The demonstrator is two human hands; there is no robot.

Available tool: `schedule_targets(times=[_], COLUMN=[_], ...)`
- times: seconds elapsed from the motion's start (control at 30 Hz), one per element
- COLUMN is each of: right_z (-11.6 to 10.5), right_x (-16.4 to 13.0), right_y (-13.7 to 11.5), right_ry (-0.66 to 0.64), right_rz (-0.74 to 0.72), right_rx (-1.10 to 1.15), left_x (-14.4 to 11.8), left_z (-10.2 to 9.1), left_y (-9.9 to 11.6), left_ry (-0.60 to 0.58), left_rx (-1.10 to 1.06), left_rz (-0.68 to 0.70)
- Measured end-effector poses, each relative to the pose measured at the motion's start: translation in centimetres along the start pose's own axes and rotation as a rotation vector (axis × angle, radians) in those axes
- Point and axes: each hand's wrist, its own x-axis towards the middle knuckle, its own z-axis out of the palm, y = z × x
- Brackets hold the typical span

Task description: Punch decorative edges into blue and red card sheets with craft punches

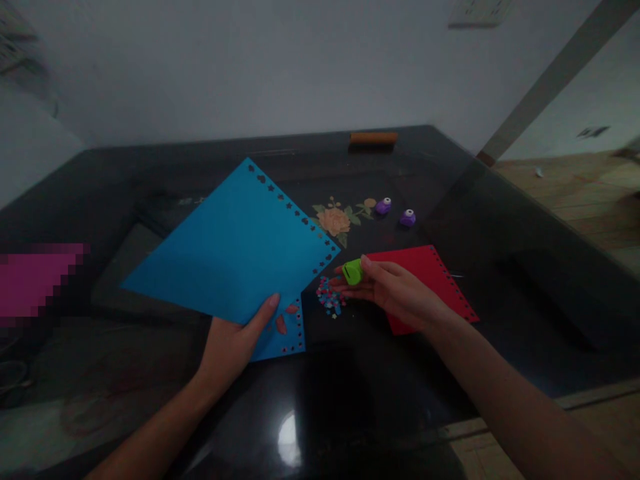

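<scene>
- Left hand, lower center-left of frame: clamped on the bottom corner of the blue sheet, thumb on top, fingers underneath; fingertips show thru below the sheet's edge.
- Blue sheet: held up off the desk, tilted like a diamond, filling center-left of frame. Top corner points toward the wall. Its upper-right edge has a row of small punched holes; a 2nd punched edge shows at the bottom by the left hand.
- Right hand, center-right: closed round the green punch, thumb on top, fingers below. Punch sits just beside the blue sheet's right corner; can't tell if it touches the paper.
- Confetti: small pile of blue + red bits on the desk, just below the punch, btwn the two hands.
- Red sheet: lies flat on the desk under/behind the right hand, punched holes along its right edge.
- 2 purple punches: upper center-right, near each other, well apart from the hands.
- Flower print: on the desk surface, left of the purple punches, just beyond the blue sheet's punched edge.
- Orange bar: at the desk's far edge, top center.
- Desk: dark, glossy, w/ a light glare at bottom center.
- Hands are apart, each on its own thing.
</scene>
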Motion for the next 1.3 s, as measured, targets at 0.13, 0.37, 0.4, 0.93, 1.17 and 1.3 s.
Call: schedule_targets(times=[0.13,0.37,0.4,0.93,1.17,1.3], right_z=[-0.1,-0.3,-0.2,-0.1,0.1,0.0], right_x=[0.0,-0.7,-0.8,-0.9,-0.8,-0.6], right_y=[0.0,-1.1,-1.3,-1.3,-0.9,-0.9], right_ry=[0.018,-0.065,-0.11,-0.12,-0.092,-0.08], right_rz=[-0.009,-0.121,-0.133,-0.287,-0.252,-0.242], right_rx=[-0.075,-0.706,-0.791,-0.924,-0.718,-0.536], left_x=[0.0,0.0,0.0,0.2,0.7,1.1], left_z=[-0.1,-0.2,-0.2,-0.2,-0.1,-0.2], left_y=[0.3,0.4,0.4,0.2,-0.2,-0.7], left_ry=[-0.007,-0.032,-0.037,-0.071,-0.095,-0.094], left_rx=[-0.009,-0.011,-0.016,-0.027,-0.065,-0.077], left_rz=[0.021,0.02,0.017,-0.012,-0.022,-0.023])
